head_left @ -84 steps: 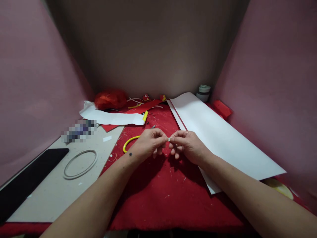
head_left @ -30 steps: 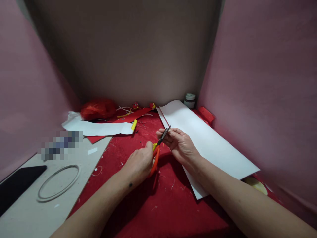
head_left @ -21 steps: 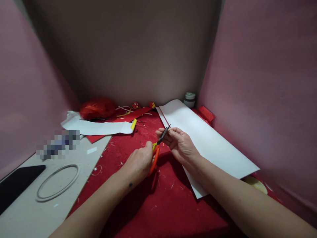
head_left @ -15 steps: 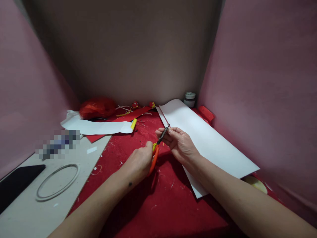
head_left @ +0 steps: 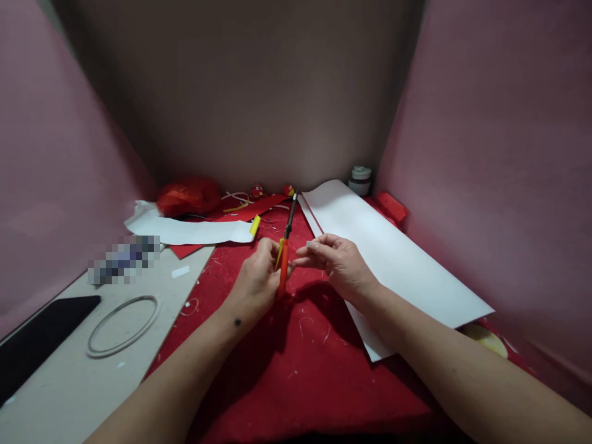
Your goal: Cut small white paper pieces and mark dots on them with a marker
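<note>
My left hand [head_left: 259, 271] is wrapped round the handles of a pair of scissors [head_left: 283, 253], orange and yellow with dark blades. The blades point up and away and look closed, with a small white bit at their tip. Close by on the right, my right hand [head_left: 340, 262] pinches a small whitish piece [head_left: 312, 245], perhaps paper, between thumb and finger. Under my right forearm lies a large white sheet [head_left: 407, 265], curled up at its far end, with a thin dark red strip along its left edge.
A red cloth [head_left: 296, 394] littered with thread scraps covers the middle. To the left, a pale board [head_left: 171, 314] carries a white ring [head_left: 123, 327] and a black flat object [head_left: 46, 336]. Behind are a white strip [head_left: 198, 232], a red bag [head_left: 189, 196] and a lidded jar [head_left: 359, 180].
The scissors have come away from my right hand, and their blades now point more upright. My right hand still pinches, with a small whitish piece showing at its fingertips. The view has shifted slightly.
</note>
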### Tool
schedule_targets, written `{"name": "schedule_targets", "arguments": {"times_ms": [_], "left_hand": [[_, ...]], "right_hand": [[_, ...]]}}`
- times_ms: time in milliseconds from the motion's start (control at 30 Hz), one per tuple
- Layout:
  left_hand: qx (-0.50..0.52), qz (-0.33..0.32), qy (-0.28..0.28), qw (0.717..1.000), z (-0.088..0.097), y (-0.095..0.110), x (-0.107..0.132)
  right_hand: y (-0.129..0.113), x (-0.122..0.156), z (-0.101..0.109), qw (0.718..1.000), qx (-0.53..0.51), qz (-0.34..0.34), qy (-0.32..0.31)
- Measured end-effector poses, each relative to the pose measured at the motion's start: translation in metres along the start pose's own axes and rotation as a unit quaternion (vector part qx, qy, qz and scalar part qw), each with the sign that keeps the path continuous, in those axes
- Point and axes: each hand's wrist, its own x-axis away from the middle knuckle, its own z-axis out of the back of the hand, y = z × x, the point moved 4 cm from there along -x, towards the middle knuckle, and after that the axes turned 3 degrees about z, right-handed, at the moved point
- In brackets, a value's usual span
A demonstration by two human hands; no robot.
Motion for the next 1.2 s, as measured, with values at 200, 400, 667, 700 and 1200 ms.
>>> {"name": "schedule_targets", "arguments": {"times_ms": [200,400,667,700,1200], "left_hand": [[0.146,0.062,-0.017,0.987,0.006,0.006,-0.006],[0.164,0.085,-0.067,0.981,-0.001,0.002,-0.007],[0.111,0.104,-0.062,0.986,-0.002,0.002,-0.005],[0.124,0.103,-0.050,0.986,-0.001,0.003,-0.005],[0.247,0.071,0.038,0.966,-0.009,0.015,0.004]], "right_hand": [[-0.002,0.006,-0.008,0.983,0.165,-0.055,-0.063],[0.008,0.008,-0.010,0.952,0.258,-0.089,-0.140],[0.013,0.009,-0.007,0.938,0.301,-0.103,-0.134],[0.012,0.009,-0.008,0.946,0.279,-0.108,-0.121],[0.016,0.018,-0.015,0.995,0.020,-0.086,-0.042]]}}
